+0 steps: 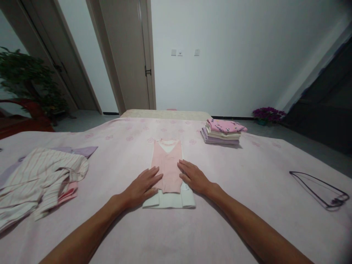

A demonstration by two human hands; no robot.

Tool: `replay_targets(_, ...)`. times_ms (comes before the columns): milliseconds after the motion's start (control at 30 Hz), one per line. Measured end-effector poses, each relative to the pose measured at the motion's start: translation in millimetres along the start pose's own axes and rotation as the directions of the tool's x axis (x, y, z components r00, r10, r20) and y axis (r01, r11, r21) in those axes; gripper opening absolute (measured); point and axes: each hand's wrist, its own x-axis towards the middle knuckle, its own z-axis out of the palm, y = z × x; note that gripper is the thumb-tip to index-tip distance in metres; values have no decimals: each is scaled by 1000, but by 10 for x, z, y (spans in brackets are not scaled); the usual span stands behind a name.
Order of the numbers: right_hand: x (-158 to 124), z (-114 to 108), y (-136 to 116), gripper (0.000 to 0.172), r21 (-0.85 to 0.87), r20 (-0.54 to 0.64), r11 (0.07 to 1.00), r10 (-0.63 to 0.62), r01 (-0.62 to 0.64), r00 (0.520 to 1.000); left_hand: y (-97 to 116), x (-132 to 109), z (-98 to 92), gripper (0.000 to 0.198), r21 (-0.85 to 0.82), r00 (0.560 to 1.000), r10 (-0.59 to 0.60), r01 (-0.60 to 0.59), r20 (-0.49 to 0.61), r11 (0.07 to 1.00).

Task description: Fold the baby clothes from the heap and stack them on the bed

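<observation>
A pink and white top point(171, 172) lies partly folded on the pink cloth point(170, 234), its neckline toward the far side and its white lower part toward me. My left hand point(144, 186) rests flat on the garment's left edge, fingers stretched out. On its right edge lies my right hand point(194, 176), also flat with the fingers extended. Neither hand grasps anything. Parts of both side edges are hidden beneath the hands.
A stack of folded clothes point(223, 131), pink on top, stands at the back right. Loose striped clothing point(46, 176) is heaped at the left over lilac and pink pieces. A black clothes hanger point(319, 189) lies at the far right. Beyond the table are a door point(123, 55) and purple flowers point(268, 114).
</observation>
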Motion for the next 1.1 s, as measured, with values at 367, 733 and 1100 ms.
replay_targets(367, -320, -422, -23, 44, 16, 24, 985, -170, 169, 985, -135, -130, -317, 29, -272, 998, -17, -2, -67, 962)
replay_targets(733, -264, -114, 22, 35, 97, -143, 952, -275, 290, 951, -184, -141, -186, 24, -51, 977, 83, -95, -195, 994)
replay_targets(1100, -204, -196, -87, 40, 94, -119, 954, -275, 286, 954, -180, -102, -183, 29, -142, 975, 114, -142, -192, 980)
